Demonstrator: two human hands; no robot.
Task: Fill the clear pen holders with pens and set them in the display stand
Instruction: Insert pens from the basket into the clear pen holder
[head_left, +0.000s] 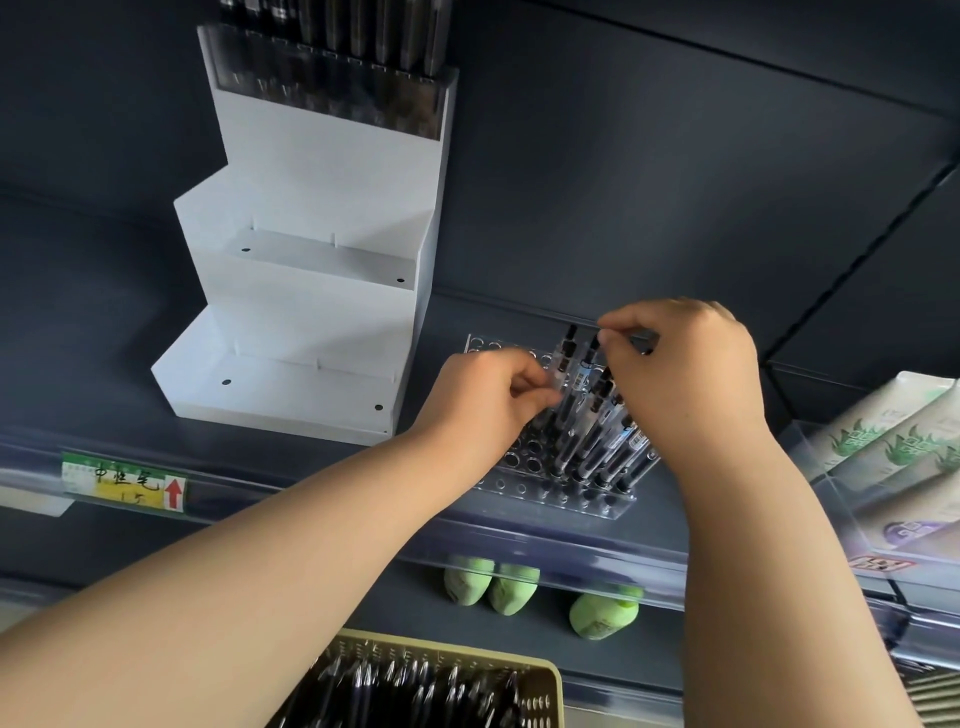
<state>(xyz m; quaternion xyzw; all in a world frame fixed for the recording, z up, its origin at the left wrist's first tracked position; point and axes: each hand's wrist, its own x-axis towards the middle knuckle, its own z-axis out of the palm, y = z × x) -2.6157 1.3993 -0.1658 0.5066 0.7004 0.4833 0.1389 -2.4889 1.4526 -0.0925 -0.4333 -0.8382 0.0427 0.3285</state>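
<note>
A clear pen holder (524, 488) with rows of round holes lies on the dark shelf, right of the white stepped display stand (311, 291). Several black pens (597, 431) stand in its right-hand holes. My left hand (483, 400) pinches the barrel of one of these pens near the holder's middle. My right hand (685, 374) grips the top of a pen over the holder's back right. The stand's top tier holds a filled clear holder (332, 88); its two lower tiers are bare.
A yellow basket (540, 691) with many black pens sits at the bottom centre. Green bottles (602, 618) stand on the shelf below. Boxed tubes (893, 436) lie at the right. A price label (124, 483) is fixed to the shelf edge on the left.
</note>
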